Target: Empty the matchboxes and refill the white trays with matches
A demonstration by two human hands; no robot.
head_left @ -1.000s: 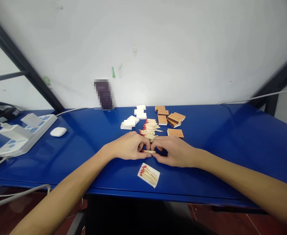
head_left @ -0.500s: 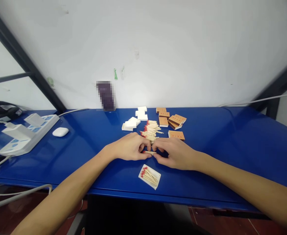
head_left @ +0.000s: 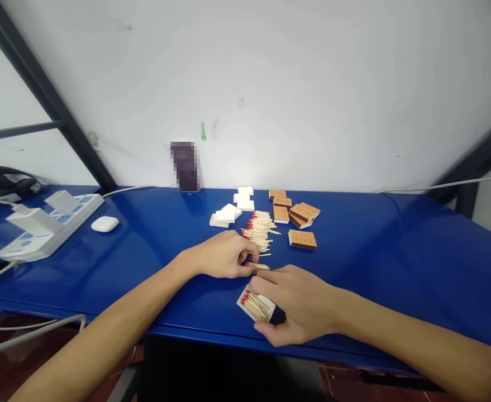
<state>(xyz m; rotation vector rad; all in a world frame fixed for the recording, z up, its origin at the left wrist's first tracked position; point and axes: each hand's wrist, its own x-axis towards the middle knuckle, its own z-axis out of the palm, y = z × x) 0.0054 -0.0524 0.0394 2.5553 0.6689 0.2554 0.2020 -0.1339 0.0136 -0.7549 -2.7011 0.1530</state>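
Note:
My left hand [head_left: 224,255] rests on the blue table [head_left: 396,245] with its fingers curled, pinching a few matchsticks [head_left: 258,266] beside the loose pile of red-tipped matches [head_left: 258,229]. My right hand [head_left: 296,304] sits near the table's front edge, thumb and fingers closed on a small white matchbox tray [head_left: 253,305] partly filled with matches. The tray's right side is hidden under my fingers.
Behind the pile lie several white empty trays [head_left: 232,209] and several orange matchbox sleeves [head_left: 296,220]. At the left stand a white power strip [head_left: 44,226] with plugs and cables, and a white earbud case [head_left: 105,224]. A white wall stands behind.
My right hand has left the matchsticks it shared with my left hand and moved toward me onto the tray. My left hand stays put, still pinching matches.

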